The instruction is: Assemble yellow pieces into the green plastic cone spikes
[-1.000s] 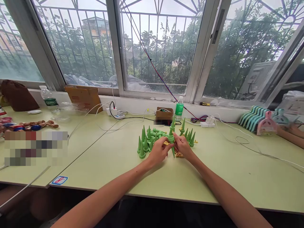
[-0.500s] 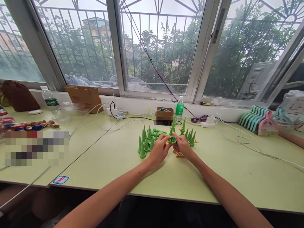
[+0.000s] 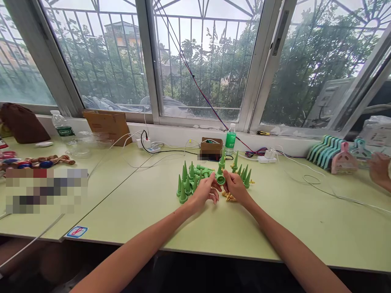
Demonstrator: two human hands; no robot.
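My right hand [image 3: 234, 186] pinches a green plastic watering spike [image 3: 220, 179], its round hollow end turned towards me. My left hand [image 3: 205, 192] is beside it on the left, with fingers loosely apart; whether a fingertip touches the spike is hard to see. Behind and left of my left hand stand several green cone-shaped spikes [image 3: 182, 194], points up, with others lying down. More upright spikes [image 3: 247, 179] are beyond my right hand, some with small yellow parts attached. A small pile of yellow parts [image 3: 229, 197] lies on the table just under my right hand.
A green-labelled bottle [image 3: 231, 139] and a small cardboard box [image 3: 211, 148] stand behind the spikes. White cables [image 3: 324, 188] cross the table [image 3: 305, 228]. At right are pastel dustpan-like pieces [image 3: 343, 159] and another person's hand [image 3: 380, 170]. Wooden toys [image 3: 45, 162] lie at left.
My left fingers have loosened and spread, dropping slightly from the spike. The spike's open end has tilted a little downward and left in my right hand. Another person's hand has come into view at right.
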